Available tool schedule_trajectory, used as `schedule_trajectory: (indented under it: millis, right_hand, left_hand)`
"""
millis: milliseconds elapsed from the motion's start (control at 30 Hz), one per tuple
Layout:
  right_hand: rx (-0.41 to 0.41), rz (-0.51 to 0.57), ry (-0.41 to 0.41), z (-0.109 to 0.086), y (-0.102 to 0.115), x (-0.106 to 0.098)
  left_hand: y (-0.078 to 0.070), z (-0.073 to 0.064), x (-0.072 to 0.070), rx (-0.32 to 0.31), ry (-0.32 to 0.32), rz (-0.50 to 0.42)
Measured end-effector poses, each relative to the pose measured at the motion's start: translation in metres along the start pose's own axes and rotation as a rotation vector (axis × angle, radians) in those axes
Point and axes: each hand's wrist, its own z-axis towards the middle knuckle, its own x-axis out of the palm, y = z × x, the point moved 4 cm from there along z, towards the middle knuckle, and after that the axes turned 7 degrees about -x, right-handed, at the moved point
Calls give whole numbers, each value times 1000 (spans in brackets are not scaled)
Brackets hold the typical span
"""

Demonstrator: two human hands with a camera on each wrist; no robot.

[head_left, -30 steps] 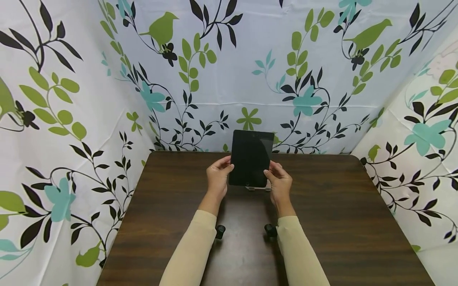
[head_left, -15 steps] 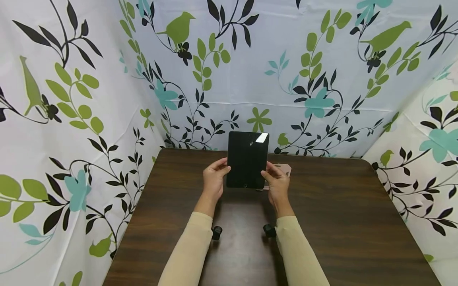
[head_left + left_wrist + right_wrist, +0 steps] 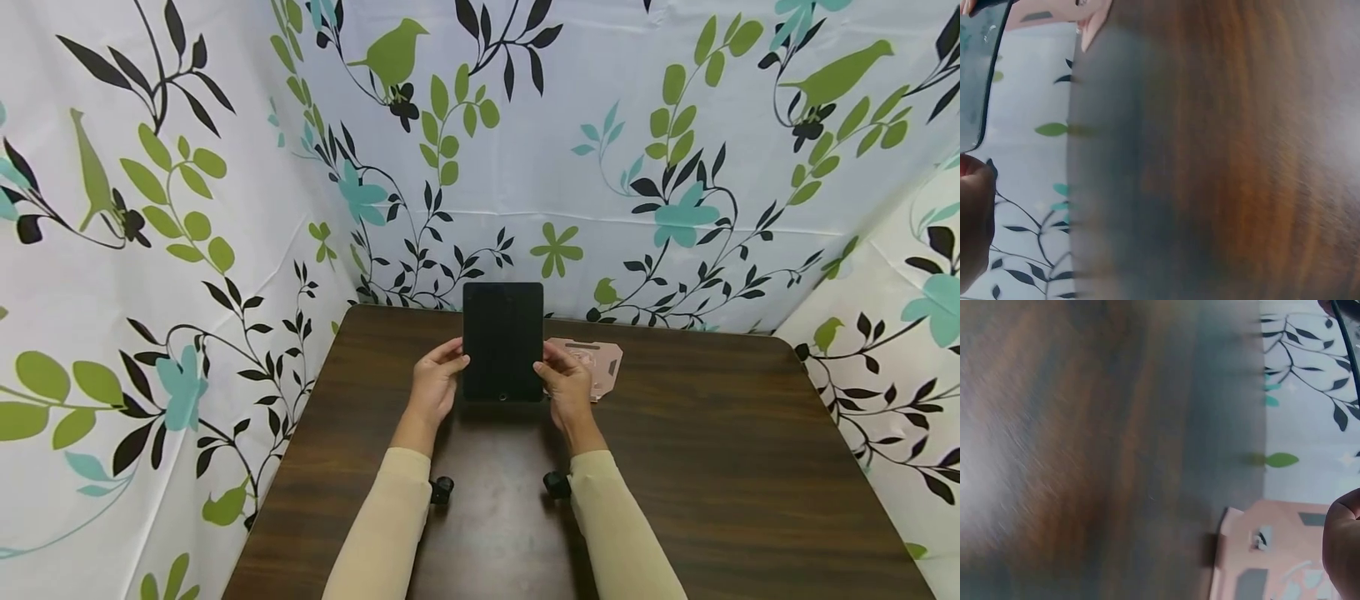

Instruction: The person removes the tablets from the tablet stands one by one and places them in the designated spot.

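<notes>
A black tablet (image 3: 502, 342) stands upright between my two hands, its dark screen and round button facing me. My left hand (image 3: 435, 383) pinches its left edge low down, thumb in front. At the opposite edge my right hand (image 3: 567, 387) grips it the same way. In the left wrist view the tablet (image 3: 975, 81) and part of my hand (image 3: 975, 225) show at the left border. Behind my right hand is a pink panel with cut-outs (image 3: 606, 367); the right wrist view shows the pink panel (image 3: 1285, 550) closer, beside my right hand (image 3: 1344, 540).
The dark wood table (image 3: 720, 467) spreads out on both sides of my arms. Leaf-and-bird patterned cloth (image 3: 510, 183) hangs behind it and along the left and right sides. Black wrist devices (image 3: 442, 490) sit at my sleeve cuffs.
My hands and the tablet have moved left, off the pink panel, which now shows more behind my right hand. The head view has also shifted. The grip on the tablet stays the same.
</notes>
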Motion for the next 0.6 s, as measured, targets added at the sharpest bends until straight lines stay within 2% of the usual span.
schedule_trajectory:
  millis: [300,600]
  right_hand:
    - [102,5,6,-11,-26,0]
    - [168,-37,15,-16,-45,1]
  left_hand:
    - [9,3,-24,-58,22,0]
    - [24,8,-48,-138,2,-46]
